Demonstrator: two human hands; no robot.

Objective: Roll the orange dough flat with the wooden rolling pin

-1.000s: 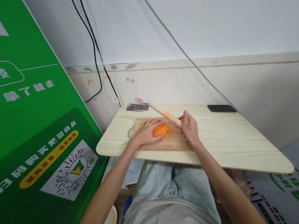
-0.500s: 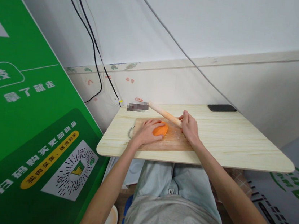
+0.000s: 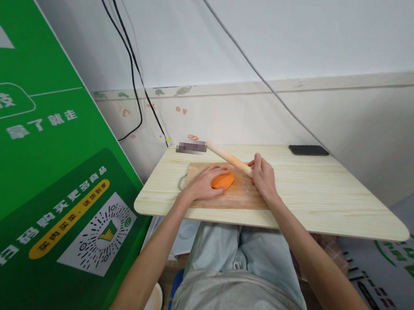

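A flat orange disc of dough (image 3: 224, 180) lies on the wooden cutting board (image 3: 247, 195), close to its middle. Its left edge is under the curved fingers and thumb of my left hand (image 3: 205, 182), which grip it from above and below. My right hand (image 3: 264, 174) is closed round the near end of a rolling pin (image 3: 229, 158). The pin slants up and left beyond the dough, apart from it, its far end near the back of the table. Whitish smears, which look like flour, mark the board.
The pale wooden table (image 3: 318, 199) stands against the wall. A black phone (image 3: 308, 150) lies at its back right, and a blurred-out object (image 3: 191, 146) at its back left. A metal handle (image 3: 181, 182) sticks out from the board's left side. Below left is a round plate (image 3: 152, 307).
The dough is now tipped slightly and shows a bit more to the right of my left fingers. My right hand and the rolling pin stay almost where they were.
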